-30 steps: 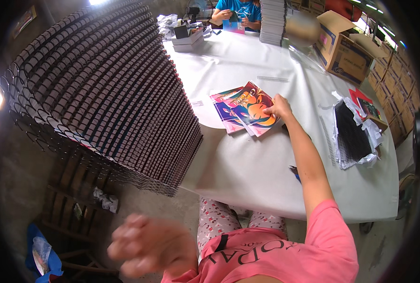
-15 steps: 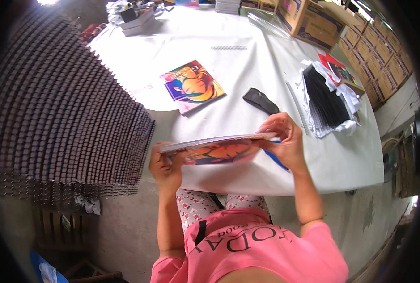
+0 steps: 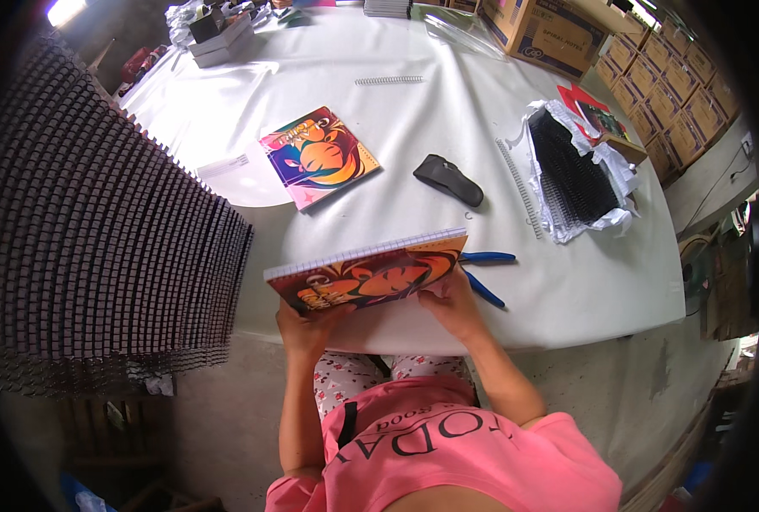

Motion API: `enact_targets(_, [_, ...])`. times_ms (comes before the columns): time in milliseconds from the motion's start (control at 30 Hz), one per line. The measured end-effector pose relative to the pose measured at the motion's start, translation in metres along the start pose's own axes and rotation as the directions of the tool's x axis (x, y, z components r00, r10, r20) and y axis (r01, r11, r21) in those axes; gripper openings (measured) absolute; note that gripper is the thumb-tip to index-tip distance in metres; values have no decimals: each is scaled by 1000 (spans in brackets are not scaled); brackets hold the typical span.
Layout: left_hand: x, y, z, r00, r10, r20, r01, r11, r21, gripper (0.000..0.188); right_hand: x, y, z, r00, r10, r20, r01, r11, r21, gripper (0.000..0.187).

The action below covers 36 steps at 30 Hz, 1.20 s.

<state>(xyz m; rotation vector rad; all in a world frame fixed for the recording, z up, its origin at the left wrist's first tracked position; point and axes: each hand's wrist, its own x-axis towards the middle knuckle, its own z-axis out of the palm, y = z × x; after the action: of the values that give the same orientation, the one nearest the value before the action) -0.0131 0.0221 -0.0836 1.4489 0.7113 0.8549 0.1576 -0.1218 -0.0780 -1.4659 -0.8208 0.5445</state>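
Your left hand (image 3: 302,328) and right hand (image 3: 449,307) pinch the lower corners of a notebook (image 3: 375,277), its punched edge apparently uncoiled. A second notebook (image 3: 319,158), seemingly uncoiled too, lies beyond them; the coil-bound stack (image 3: 123,247) to their left looks finished.

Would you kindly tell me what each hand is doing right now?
Left hand: closed, holding the illustrated book near its left end.
Right hand: closed, holding the same book near its right end.

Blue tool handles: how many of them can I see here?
2: the upper handle points right and the lower handle slants down to the right, both beside the held illustrated cover. Others may be hidden behind it.
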Motion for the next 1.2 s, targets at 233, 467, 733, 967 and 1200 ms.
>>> enact_targets(233, [-9,80,51,539,839,-73,-540,411,734,58,-9,4,6,995,57,-78,-71,979,-190,32])
enact_targets(467, [2,86,67,678,631,378,-685,356,635,16,74,-25,-99,999,-46,-25,37,950,-310,34])
enact_targets(733, [8,72,60,572,722,388,-743,257,618,33,159,25,-152,911,-354,-210,-235,-30,-971,26])
enact_targets(967, [-6,61,73,630,741,233,-612,288,736,37,74,-83,-84,850,-466,246,527,760,-382,47])
enact_targets(1200, [-8,66,79,640,748,175,-621,369,692,28,28,-98,-80,900,-350,259,416,866,-275,29])
